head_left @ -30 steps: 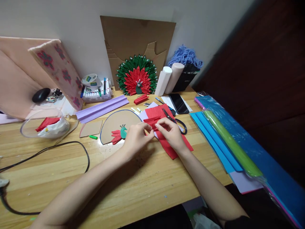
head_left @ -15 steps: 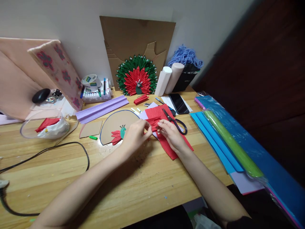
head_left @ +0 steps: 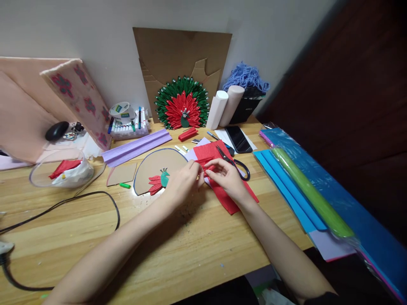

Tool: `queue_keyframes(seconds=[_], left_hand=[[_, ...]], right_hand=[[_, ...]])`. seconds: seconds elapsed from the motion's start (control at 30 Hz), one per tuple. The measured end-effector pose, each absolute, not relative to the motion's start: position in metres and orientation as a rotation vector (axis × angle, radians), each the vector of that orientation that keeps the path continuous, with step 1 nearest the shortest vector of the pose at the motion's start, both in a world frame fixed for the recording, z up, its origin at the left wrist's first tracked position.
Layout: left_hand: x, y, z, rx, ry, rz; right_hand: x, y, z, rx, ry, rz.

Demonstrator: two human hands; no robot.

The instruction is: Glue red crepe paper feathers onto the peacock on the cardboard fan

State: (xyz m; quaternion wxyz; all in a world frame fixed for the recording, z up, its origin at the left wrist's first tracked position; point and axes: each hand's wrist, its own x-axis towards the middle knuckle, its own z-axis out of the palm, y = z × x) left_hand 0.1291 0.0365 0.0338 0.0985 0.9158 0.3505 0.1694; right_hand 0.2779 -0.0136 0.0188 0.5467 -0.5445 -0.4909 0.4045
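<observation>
My left hand (head_left: 182, 183) and my right hand (head_left: 226, 177) meet over a sheet of red crepe paper (head_left: 230, 195) on the wooden desk. Both pinch a small folded red paper strip (head_left: 206, 163) between fingertips. Just left of my left hand lies a half-round cardboard piece (head_left: 154, 165) with a blue edge, a small green peacock body and a few red feathers (head_left: 155, 183) stuck on it. Black-handled scissors (head_left: 233, 161) lie on the red paper behind my right hand.
A finished red and green peacock fan (head_left: 182, 103) leans on cardboard (head_left: 182, 55) at the wall. A phone (head_left: 238, 138), white rolls (head_left: 218, 109), markers (head_left: 129, 125), lilac paper (head_left: 136, 146), a clear bowl (head_left: 60, 169), a black cable (head_left: 79, 199) and blue and green paper rolls (head_left: 311, 195) surround the work.
The fingers of both hands have shifted along the red strip, drawing closer together. The view has tipped slightly downward.
</observation>
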Motion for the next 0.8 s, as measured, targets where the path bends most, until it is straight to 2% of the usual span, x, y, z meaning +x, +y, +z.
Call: queue_keyframes(seconds=[0.4, 0.8], left_hand=[[0.129, 0.039, 0.035, 2.386, 0.921, 0.618], [0.127, 0.047, 0.029, 1.768, 0.892, 0.510]], right_hand=[[0.275, -0.014, 0.022, -1.276, -1.077, 0.997], [0.274, -0.011, 0.020, -1.281, -1.112, 1.008]])
